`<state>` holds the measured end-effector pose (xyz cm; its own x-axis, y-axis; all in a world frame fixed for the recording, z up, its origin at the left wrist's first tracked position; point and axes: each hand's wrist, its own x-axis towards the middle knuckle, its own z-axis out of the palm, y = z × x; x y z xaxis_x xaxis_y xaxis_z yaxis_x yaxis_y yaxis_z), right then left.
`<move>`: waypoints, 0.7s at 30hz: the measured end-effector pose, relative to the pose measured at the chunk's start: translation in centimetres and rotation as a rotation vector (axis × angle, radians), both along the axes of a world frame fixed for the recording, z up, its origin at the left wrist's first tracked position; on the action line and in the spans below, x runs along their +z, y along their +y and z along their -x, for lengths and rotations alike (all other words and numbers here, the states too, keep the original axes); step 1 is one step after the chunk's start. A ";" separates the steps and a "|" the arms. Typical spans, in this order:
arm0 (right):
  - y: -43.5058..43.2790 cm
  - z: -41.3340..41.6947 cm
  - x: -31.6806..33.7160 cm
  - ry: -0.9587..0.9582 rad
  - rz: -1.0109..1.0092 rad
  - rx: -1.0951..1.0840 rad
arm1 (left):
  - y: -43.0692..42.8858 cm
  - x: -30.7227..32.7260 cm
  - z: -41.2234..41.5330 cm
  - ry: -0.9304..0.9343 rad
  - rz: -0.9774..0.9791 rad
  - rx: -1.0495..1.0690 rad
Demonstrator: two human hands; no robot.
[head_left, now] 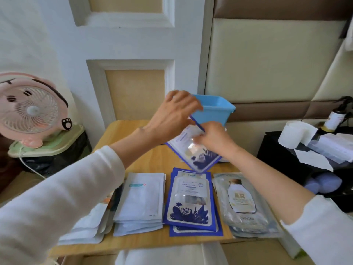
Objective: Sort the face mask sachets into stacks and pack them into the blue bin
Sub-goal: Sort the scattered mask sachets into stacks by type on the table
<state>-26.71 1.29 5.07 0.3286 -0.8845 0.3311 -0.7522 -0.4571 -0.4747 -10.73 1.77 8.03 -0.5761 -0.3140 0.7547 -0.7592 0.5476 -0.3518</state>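
Two pinches: left hand [177,111] and right hand [214,139] hold the blue sachet [196,155] by its top; long axis steep, blue bin [217,109] just behind.

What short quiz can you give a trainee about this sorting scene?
1. True or false: the sachet in the right hand has the same design as the blue stack.
2. Which stack lies between the white stack and the silver stack? A) the blue stack B) a pink stack C) no stack
3. Fill in: the fan stands on the person's ___ side, beside the table.

Key: 1 true; 2 A; 3 left.
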 end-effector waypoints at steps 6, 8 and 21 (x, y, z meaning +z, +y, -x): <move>0.4 3.6 -3.7 -0.834 -0.828 0.113 | 3.4 -2.9 -1.7 1.063 -1.391 0.141; 0.8 4.0 -5.0 -0.686 -0.903 0.102 | 4.3 -5.2 -1.7 1.015 -1.632 0.058; 2.3 3.1 -8.8 0.182 -0.193 -0.117 | 3.7 -10.9 -0.9 0.375 -1.091 0.587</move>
<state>-29.83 3.62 -3.71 0.2597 -0.9608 0.0976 -0.8752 -0.2768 -0.3967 -9.85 5.46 -2.84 0.0467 -0.9983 0.0347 -0.9370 -0.0317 0.3480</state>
